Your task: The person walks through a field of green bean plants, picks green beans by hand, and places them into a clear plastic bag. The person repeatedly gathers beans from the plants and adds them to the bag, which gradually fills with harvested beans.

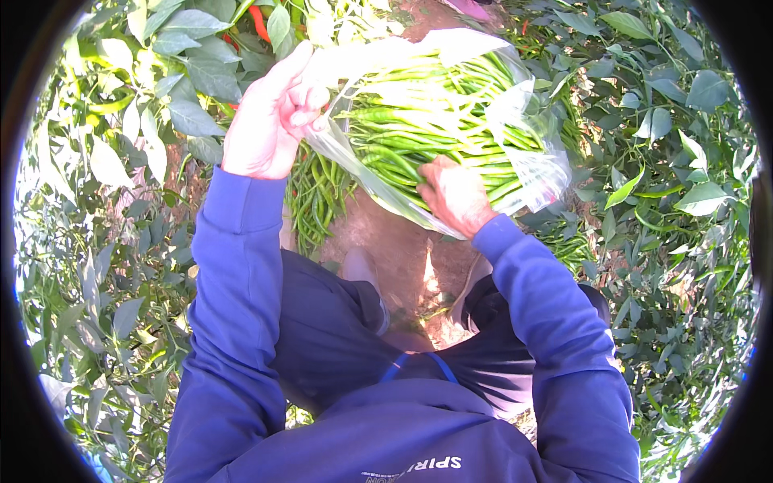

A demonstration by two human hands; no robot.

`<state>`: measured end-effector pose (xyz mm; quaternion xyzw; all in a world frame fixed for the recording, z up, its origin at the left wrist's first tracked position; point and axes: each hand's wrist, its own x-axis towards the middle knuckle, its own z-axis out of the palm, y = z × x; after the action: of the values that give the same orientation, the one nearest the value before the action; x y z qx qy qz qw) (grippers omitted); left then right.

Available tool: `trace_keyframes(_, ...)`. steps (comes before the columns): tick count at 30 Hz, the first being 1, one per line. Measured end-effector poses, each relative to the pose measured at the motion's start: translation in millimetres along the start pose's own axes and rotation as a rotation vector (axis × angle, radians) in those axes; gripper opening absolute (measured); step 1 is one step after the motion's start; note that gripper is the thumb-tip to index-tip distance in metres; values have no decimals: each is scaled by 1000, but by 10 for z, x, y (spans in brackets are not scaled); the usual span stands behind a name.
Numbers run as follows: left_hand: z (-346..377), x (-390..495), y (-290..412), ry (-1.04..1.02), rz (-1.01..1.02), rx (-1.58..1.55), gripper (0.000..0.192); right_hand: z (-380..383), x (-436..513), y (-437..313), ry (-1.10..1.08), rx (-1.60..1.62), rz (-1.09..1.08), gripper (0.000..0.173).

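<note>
A clear plastic bag (543, 175) full of long green chili peppers (416, 130) lies in front of me, its mouth spread wide. The peppers lie mostly side by side, their lengths running across the view. At the bag's left edge, my left hand (275, 115) pinches the plastic between thumb and fingers. My right hand (456, 193) reaches over the near rim and rests with curled fingers on the lower peppers. Its fingertips are partly hidden, so whether it grips any is unclear. Strong sunlight washes out the upper part of the bag.
Loose green chilies (317, 196) are heaped on the soil left of the bag, and more chilies (564, 247) lie to the right. Leafy pepper plants (115, 241) crowd both sides, with a red chili (259, 24) at top left. My shoes (362, 271) stand on bare soil below.
</note>
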<state>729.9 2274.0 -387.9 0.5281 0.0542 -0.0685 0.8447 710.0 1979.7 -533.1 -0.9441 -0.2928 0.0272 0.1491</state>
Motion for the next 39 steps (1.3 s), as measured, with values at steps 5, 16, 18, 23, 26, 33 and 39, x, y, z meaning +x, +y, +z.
trace_keyframes(5,17,-31,-3,-46,-11,44,43,139,-115,-60,-329,113,-67,17)
trace_keyframes(16,36,-52,12,-2,-3,77,59,128,121,-215,-316,-119,-154,11)
trace_keyframes(18,41,-55,6,0,4,70,60,235,189,-153,-315,-156,-118,11)
trace_keyframes(23,17,-43,12,-7,18,72,62,351,212,-113,-355,7,-54,15)
trace_keyframes(26,-9,-39,14,8,7,29,56,174,288,54,19,84,-214,16)
trace_keyframes(33,-38,-49,19,16,-11,36,49,-127,842,426,118,-330,25,19)
trace_keyframes(39,-53,-68,13,-10,19,97,61,-411,805,456,154,-16,-86,28)
